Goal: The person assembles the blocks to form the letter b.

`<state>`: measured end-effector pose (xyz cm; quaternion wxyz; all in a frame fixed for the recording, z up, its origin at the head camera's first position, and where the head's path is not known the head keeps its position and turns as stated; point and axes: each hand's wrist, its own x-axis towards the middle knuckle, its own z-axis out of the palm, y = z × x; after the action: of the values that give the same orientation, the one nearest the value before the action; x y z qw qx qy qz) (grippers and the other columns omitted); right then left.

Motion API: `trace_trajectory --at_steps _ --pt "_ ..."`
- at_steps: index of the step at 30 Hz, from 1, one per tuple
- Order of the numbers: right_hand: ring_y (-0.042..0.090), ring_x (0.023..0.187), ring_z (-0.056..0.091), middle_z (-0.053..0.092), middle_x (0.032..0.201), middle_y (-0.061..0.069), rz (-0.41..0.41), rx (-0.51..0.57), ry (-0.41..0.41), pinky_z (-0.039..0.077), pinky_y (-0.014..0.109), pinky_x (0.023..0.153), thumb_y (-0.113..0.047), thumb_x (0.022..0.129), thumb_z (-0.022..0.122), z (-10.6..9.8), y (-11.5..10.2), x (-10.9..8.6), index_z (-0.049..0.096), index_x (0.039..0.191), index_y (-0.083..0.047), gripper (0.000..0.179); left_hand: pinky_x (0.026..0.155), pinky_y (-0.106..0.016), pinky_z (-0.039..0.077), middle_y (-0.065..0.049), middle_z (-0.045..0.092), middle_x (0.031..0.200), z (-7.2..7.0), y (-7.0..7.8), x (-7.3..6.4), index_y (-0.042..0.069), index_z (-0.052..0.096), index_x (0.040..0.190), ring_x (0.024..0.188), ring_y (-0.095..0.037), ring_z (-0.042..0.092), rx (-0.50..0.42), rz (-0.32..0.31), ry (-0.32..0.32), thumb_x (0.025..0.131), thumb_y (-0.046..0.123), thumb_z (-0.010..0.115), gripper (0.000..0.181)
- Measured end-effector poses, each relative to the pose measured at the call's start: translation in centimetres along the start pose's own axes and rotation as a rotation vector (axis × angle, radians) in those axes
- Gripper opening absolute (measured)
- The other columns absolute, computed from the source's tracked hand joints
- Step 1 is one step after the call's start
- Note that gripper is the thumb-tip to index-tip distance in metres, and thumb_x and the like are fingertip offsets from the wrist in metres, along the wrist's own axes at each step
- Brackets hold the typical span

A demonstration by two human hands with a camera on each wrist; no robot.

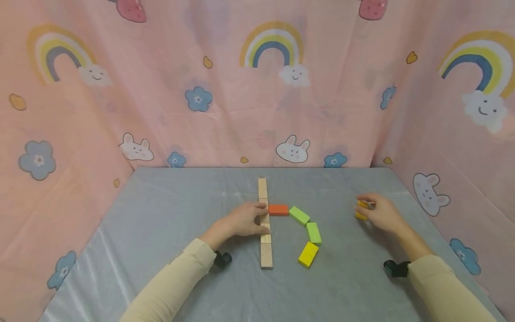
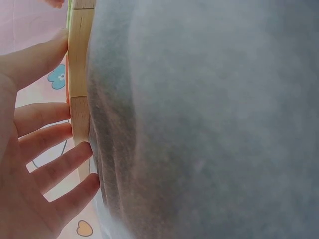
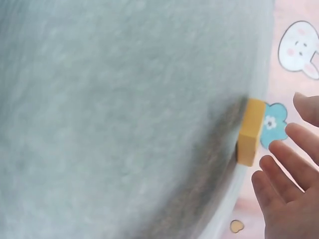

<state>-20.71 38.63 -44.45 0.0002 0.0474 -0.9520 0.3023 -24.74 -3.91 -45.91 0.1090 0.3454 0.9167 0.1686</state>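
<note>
My left hand (image 1: 242, 219) lies over a straight column of plain wooden blocks (image 1: 266, 256), thumb and fingers spread along it. In the left wrist view its straight fingertips (image 2: 82, 152) are right at the side of the wooden blocks (image 2: 79, 55). Farther right, my right hand (image 1: 382, 213) hovers around a yellow-orange block (image 1: 361, 210). The right wrist view shows that block (image 3: 250, 132) on the cloth, with the fingers (image 3: 286, 167) extended and apart from it. An orange-red block (image 1: 279, 210) abuts the column's right side.
From the orange-red block, two light green blocks (image 1: 299, 215) and a bright yellow block (image 1: 308, 254) curve right and toward me. Grey cloth (image 1: 181, 214) covers the table. A pink patterned curtain (image 1: 225, 125) encloses the back and sides.
</note>
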Motion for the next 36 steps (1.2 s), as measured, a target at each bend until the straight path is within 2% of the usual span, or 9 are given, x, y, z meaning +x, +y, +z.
trace_trajectory --at_steps 4,12,18,24,27,31,36 --pt "0.053 0.123 0.05 0.052 0.135 0.036 -0.008 0.034 -0.011 0.041 0.067 0.102 -0.023 0.103 0.062 0.2 0.6 -0.2 0.053 0.136 0.012 0.049 0.116 -0.046 0.036 -0.007 0.045 0.157 0.0 0.0 0.0 0.009 0.054 0.148 0.144 -0.032 0.041 -0.007 0.004 0.0 0.091 0.05 0.073 0.073" --pt "0.052 0.117 0.053 0.051 0.137 0.036 0.017 0.024 -0.007 0.049 0.062 0.091 -0.029 0.101 0.066 -0.1 1.4 -0.8 0.054 0.137 0.01 0.054 0.116 -0.046 0.037 -0.007 0.045 0.157 -0.1 0.0 0.0 0.009 0.055 0.148 0.144 -0.031 0.041 -0.016 -0.007 0.006 0.091 0.048 0.074 0.072" --pt "0.045 0.111 0.055 0.055 0.132 0.033 0.01 0.016 -0.026 0.049 0.056 0.088 -0.029 0.098 0.071 -0.3 1.8 -1.3 0.058 0.133 0.01 0.054 0.115 -0.045 0.037 -0.007 0.045 0.157 -0.1 0.1 -0.1 0.009 0.055 0.148 0.144 -0.031 0.041 -0.011 -0.014 0.001 0.091 0.049 0.075 0.072" --pt "0.042 0.108 0.056 0.059 0.129 0.031 -0.003 -0.004 -0.053 0.049 0.055 0.087 -0.025 0.096 0.073 -0.1 2.5 -1.5 0.061 0.129 0.009 0.048 0.115 -0.045 0.037 -0.007 0.045 0.156 -0.1 0.3 -0.1 0.009 0.055 0.147 0.143 -0.031 0.042 -0.008 -0.013 -0.003 0.091 0.048 0.074 0.072" --pt "0.038 0.105 0.057 0.061 0.126 0.029 -0.009 -0.011 -0.049 0.048 0.05 0.085 -0.023 0.095 0.075 0.0 2.7 -1.5 0.065 0.126 0.007 0.044 0.115 -0.045 0.037 -0.006 0.046 0.156 0.0 0.3 -0.1 0.009 0.056 0.147 0.144 -0.03 0.042 -0.003 -0.013 -0.002 0.091 0.048 0.074 0.071" --pt "0.033 0.099 0.057 0.063 0.12 0.026 -0.008 -0.013 -0.05 0.047 0.042 0.079 -0.026 0.093 0.076 0.0 2.8 -1.6 0.068 0.121 0.006 0.043 0.115 -0.046 0.037 -0.006 0.045 0.157 0.0 0.4 -0.1 0.009 0.056 0.147 0.144 -0.03 0.041 -0.001 -0.013 -0.004 0.09 0.049 0.075 0.072" --pt "0.029 0.096 0.057 0.065 0.113 0.02 -0.005 -0.036 -0.054 0.048 0.039 0.078 -0.033 0.092 0.077 0.2 2.4 -1.3 0.07 0.118 0.004 0.045 0.115 -0.046 0.037 -0.006 0.044 0.157 -0.2 0.4 -0.2 0.009 0.055 0.148 0.145 -0.03 0.04 -0.019 -0.024 -0.009 0.091 0.048 0.075 0.072"
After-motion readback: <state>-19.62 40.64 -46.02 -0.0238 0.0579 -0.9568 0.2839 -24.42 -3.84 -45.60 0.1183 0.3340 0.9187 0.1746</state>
